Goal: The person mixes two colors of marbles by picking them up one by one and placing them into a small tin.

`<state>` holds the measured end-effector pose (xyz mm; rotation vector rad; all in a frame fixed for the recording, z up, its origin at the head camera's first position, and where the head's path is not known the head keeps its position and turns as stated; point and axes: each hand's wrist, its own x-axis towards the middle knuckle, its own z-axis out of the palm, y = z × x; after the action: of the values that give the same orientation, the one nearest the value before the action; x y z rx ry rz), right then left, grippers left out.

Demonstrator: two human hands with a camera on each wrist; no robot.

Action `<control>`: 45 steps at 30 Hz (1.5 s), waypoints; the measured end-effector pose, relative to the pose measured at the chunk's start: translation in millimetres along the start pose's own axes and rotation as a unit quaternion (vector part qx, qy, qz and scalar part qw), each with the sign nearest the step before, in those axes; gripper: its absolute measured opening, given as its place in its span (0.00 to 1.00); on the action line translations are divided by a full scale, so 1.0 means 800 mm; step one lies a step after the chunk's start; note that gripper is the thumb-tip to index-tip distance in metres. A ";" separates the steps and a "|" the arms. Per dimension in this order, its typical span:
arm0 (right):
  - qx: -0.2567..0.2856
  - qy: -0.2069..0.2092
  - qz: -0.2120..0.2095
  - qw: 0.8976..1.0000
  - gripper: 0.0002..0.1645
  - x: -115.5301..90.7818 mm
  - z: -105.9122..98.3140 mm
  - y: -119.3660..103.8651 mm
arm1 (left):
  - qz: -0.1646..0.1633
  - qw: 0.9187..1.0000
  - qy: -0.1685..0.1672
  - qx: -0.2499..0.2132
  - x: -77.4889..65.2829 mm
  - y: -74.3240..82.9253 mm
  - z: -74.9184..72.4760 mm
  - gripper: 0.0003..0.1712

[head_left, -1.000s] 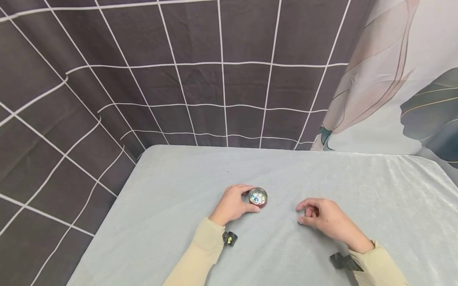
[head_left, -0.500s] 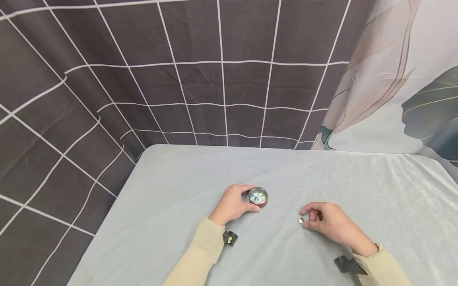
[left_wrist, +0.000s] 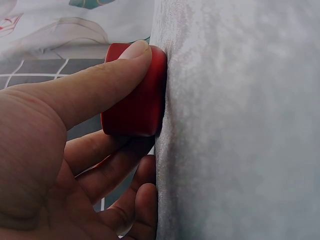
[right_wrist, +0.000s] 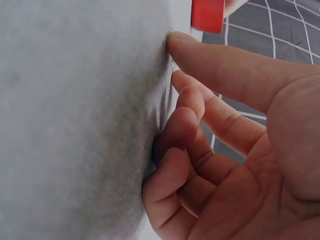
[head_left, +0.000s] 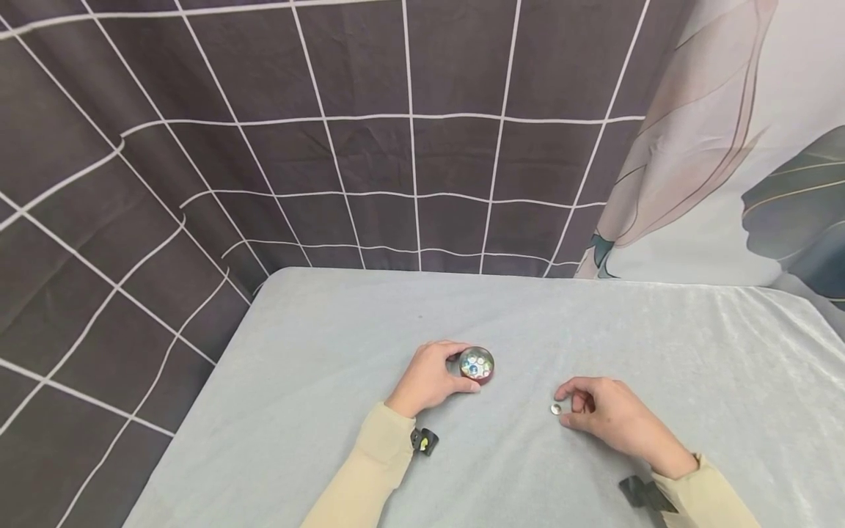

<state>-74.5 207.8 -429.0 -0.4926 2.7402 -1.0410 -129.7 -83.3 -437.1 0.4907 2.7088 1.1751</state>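
Note:
My left hand [head_left: 430, 375] grips a small round tin [head_left: 477, 365] by its side, thumb at the near side and fingers behind. The tin has a red outer wall [left_wrist: 134, 107] and stands on the pale cloth. Several small shiny round pieces, some bluish, lie inside it. To the right, a small silvery disc [head_left: 556, 409] lies on the cloth. My right hand [head_left: 610, 412] is just right of this disc, thumb and index fingertips apart at its edge. The other fingers [right_wrist: 175, 127] curl loosely against the cloth. The disc is hidden in the right wrist view.
Pale velvety cloth [head_left: 330, 315] covers the table. A dark curtain [head_left: 455, 154] with white grid lines stands behind and at the left. At the back right hangs a white leaf-patterned curtain [head_left: 700, 220].
My right hand has drawn slightly right and toward me, leaving the silvery disc in view on the cloth. My left hand and the tin stay in place.

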 end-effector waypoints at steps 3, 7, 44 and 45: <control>-0.006 0.001 0.002 1.000 0.13 0.000 0.001 -0.001 | 0.000 1.000 0.001 0.001 0.000 -0.001 0.001 0.34; -0.015 0.004 0.004 1.000 0.12 0.001 0.003 -0.003 | -0.001 1.000 0.000 0.003 -0.001 -0.001 0.001 0.34; -0.028 0.024 -0.004 0.999 0.09 0.025 0.008 -0.018 | -0.005 1.000 0.001 0.008 -0.001 0.000 -0.001 0.33; -0.029 0.024 -0.004 0.999 0.09 0.027 0.007 -0.019 | -0.005 1.000 0.001 0.008 -0.001 0.000 -0.001 0.33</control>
<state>-88.9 185.6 -423.8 -0.4924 2.8199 -0.9913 -129.3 -83.8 -436.9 0.4778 2.7210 1.1520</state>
